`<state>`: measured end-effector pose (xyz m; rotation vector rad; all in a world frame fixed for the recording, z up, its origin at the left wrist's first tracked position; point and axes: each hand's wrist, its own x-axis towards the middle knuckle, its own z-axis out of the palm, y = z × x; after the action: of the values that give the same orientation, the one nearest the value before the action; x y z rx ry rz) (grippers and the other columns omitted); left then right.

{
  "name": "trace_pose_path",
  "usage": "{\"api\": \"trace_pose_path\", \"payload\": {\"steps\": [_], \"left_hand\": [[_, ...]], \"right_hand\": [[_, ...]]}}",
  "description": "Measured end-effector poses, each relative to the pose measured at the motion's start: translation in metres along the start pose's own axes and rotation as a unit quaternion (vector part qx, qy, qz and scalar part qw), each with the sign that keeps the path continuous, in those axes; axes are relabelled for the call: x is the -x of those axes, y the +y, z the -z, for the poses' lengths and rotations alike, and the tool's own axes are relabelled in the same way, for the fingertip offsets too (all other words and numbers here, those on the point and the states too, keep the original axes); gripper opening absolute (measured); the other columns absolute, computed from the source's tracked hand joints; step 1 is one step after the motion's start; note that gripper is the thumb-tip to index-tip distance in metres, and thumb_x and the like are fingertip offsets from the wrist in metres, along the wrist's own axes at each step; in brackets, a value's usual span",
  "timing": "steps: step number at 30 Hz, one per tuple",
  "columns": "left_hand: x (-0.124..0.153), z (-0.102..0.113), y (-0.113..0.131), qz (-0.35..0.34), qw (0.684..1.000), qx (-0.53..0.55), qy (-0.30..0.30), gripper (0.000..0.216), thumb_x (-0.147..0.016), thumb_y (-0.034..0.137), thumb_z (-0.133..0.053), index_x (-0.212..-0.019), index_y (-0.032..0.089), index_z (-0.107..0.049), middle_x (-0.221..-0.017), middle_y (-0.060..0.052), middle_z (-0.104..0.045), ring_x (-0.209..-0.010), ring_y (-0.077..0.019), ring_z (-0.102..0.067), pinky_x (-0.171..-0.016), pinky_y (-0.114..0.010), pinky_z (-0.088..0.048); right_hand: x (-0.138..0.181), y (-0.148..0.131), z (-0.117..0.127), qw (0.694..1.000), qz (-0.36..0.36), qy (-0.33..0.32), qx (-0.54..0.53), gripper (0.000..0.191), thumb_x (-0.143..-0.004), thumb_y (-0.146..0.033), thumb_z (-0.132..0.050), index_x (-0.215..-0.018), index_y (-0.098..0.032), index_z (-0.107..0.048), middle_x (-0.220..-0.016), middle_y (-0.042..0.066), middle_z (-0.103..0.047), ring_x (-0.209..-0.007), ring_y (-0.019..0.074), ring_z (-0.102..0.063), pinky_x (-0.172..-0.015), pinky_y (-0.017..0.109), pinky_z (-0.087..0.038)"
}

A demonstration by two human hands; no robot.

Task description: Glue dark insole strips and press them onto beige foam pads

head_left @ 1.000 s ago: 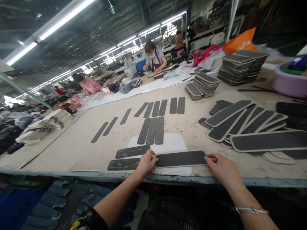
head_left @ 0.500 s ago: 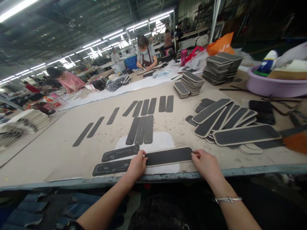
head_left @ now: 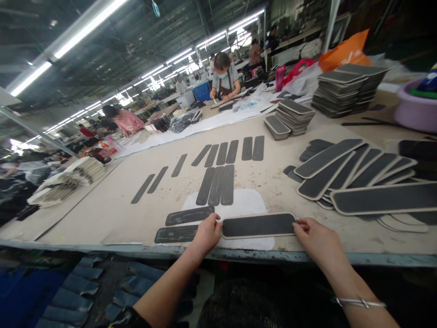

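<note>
A long dark panel with rounded corners and a pale border (head_left: 259,225) lies at the table's front edge, over a white sheet (head_left: 252,200). Its left end is pinched by my left hand (head_left: 207,233), its right end by my right hand (head_left: 319,240). Two dark strips with whitish smears, an upper strip (head_left: 189,216) and a lower strip (head_left: 175,234), lie left of the panel, the lower one partly behind my left hand. Beyond them, three similar smeared strips (head_left: 215,186) sit side by side, partly on the sheet.
Several small dark strips (head_left: 221,153) lie farther back. Right of my hands is a fanned pile of bordered panels (head_left: 341,171). Stacked panels (head_left: 344,93), a purple basin (head_left: 414,107) and an orange bag (head_left: 344,52) stand behind. A co-worker (head_left: 225,77) works across the table.
The camera view has swung left, so the table's contents appear farther right. Both hands still grip the panel's ends, with little visible movement relative to the white sheet.
</note>
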<state>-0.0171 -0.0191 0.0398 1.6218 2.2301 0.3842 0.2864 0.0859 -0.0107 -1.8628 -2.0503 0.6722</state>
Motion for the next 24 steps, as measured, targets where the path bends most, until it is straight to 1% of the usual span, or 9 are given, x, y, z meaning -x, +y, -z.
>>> {"api": "trace_pose_path", "payload": {"steps": [3, 5, 8, 10, 12, 15, 18, 21, 24], "left_hand": [[0.002, 0.006, -0.002, -0.010, 1.000, -0.020, 0.020, 0.014, -0.083, 0.022, -0.054, -0.097, 0.017, -0.057, -0.072, 0.000, -0.063, -0.066, -0.0135, -0.060, -0.067, -0.024, -0.041], [0.002, 0.005, -0.002, -0.020, 0.999, -0.029, 0.007, 0.014, -0.081, 0.022, -0.057, -0.094, 0.017, -0.059, -0.072, 0.000, -0.063, -0.067, -0.0142, -0.060, -0.067, -0.025, -0.041], [0.000, 0.000, -0.001, -0.036, 0.999, -0.033, -0.009, 0.012, -0.078, 0.018, -0.059, -0.090, 0.018, -0.060, -0.071, 0.000, -0.063, -0.068, -0.0144, -0.059, -0.068, -0.025, -0.042], [-0.001, -0.004, -0.002, -0.040, 0.999, -0.028, -0.001, 0.014, -0.078, 0.016, -0.058, -0.092, 0.018, -0.060, -0.071, 0.000, -0.063, -0.068, -0.0142, -0.059, -0.068, -0.025, -0.042], [-0.001, -0.006, -0.004, -0.048, 0.998, -0.022, 0.015, 0.021, -0.078, 0.016, -0.057, -0.099, 0.019, -0.059, -0.073, 0.000, -0.063, -0.068, -0.0143, -0.059, -0.068, -0.025, -0.044], [-0.001, -0.010, -0.010, -0.100, 0.994, -0.017, 0.028, 0.022, -0.081, 0.017, -0.053, -0.100, 0.019, -0.063, -0.083, -0.003, -0.064, -0.075, -0.0149, -0.061, -0.070, -0.025, -0.046], [0.001, -0.013, -0.014, -0.142, 0.989, -0.020, 0.026, 0.023, -0.085, 0.021, -0.048, -0.095, 0.019, -0.069, -0.083, -0.006, -0.063, -0.076, -0.0152, -0.061, -0.070, -0.024, -0.047], [0.002, -0.015, -0.015, -0.144, 0.989, -0.031, 0.024, 0.027, -0.088, 0.024, -0.046, -0.094, 0.019, -0.071, -0.078, -0.005, -0.062, -0.073, -0.0144, -0.060, -0.068, -0.023, -0.048], [0.002, -0.014, -0.013, -0.138, 0.990, -0.035, 0.018, 0.028, -0.089, 0.025, -0.044, -0.092, 0.019, -0.071, -0.080, -0.006, -0.062, -0.074, -0.0139, -0.060, -0.070, -0.022, -0.048]], "right_hand": [[-0.002, 0.003, -0.003, 1.000, 0.002, -0.008, 0.003, 0.024, -0.080, -0.039, -0.052, -0.091, -0.021, -0.064, -0.077, 0.001, -0.068, -0.076, 0.0215, -0.064, -0.066, 0.030, -0.043], [-0.002, 0.003, -0.003, 1.000, 0.000, -0.008, 0.003, 0.024, -0.081, -0.039, -0.052, -0.092, -0.020, -0.063, -0.078, 0.001, -0.069, -0.077, 0.0217, -0.064, -0.068, 0.030, -0.043], [0.000, -0.001, 0.001, 1.000, -0.005, -0.010, -0.002, 0.023, -0.082, -0.036, -0.053, -0.092, -0.019, -0.064, -0.079, 0.002, -0.069, -0.079, 0.0216, -0.064, -0.070, 0.030, -0.043], [0.001, -0.005, 0.004, 1.000, -0.005, -0.013, -0.007, 0.021, -0.083, -0.034, -0.053, -0.093, -0.019, -0.064, -0.079, 0.002, -0.069, -0.079, 0.0213, -0.064, -0.070, 0.029, -0.043], [0.002, -0.009, 0.007, 1.000, -0.005, -0.013, -0.008, 0.019, -0.084, -0.032, -0.053, -0.092, -0.019, -0.064, -0.079, 0.002, -0.069, -0.079, 0.0204, -0.064, -0.071, 0.029, -0.043], [0.002, -0.012, 0.009, 1.000, -0.007, -0.006, -0.004, 0.017, -0.084, -0.030, -0.053, -0.091, -0.020, -0.064, -0.078, 0.001, -0.069, -0.077, 0.0186, -0.064, -0.070, 0.027, -0.043], [0.003, -0.014, 0.010, 1.000, -0.009, 0.000, -0.004, 0.016, -0.083, -0.029, -0.053, -0.090, -0.020, -0.064, -0.078, 0.001, -0.069, -0.077, 0.0181, -0.064, -0.070, 0.027, -0.042], [0.004, -0.014, 0.011, 1.000, -0.008, 0.003, -0.004, 0.018, -0.082, -0.029, -0.052, -0.090, -0.019, -0.065, -0.078, 0.001, -0.069, -0.076, 0.0183, -0.064, -0.070, 0.027, -0.042], [0.004, -0.013, 0.011, 1.000, -0.004, 0.002, -0.008, 0.020, -0.082, -0.030, -0.050, -0.090, -0.019, -0.065, -0.077, 0.002, -0.069, -0.075, 0.0185, -0.064, -0.069, 0.028, -0.043]]}}
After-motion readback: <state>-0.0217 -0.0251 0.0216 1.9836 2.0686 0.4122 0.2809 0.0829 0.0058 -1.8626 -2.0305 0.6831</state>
